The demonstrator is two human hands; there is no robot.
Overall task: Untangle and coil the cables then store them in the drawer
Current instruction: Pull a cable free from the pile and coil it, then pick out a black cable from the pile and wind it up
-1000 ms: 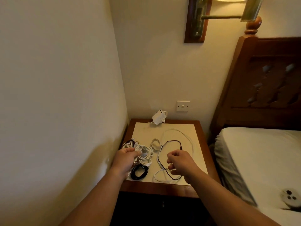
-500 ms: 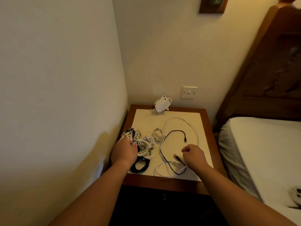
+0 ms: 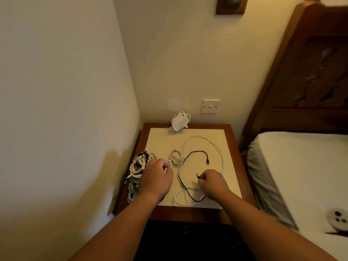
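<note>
two sets of fingers first: our right hand (image 3: 212, 182) pinches the plug end of the black cable (image 3: 196, 151), whose loop crosses a long white cable (image 3: 221, 157) on the nightstand (image 3: 188, 213). our left hand (image 3: 158, 178) curls its fingers around a strand of the tangled bundle (image 3: 138, 165) at the left edge. a small coil (image 3: 174, 157) lies just beyond, a white adapter (image 3: 179, 123) farthest.
</note>
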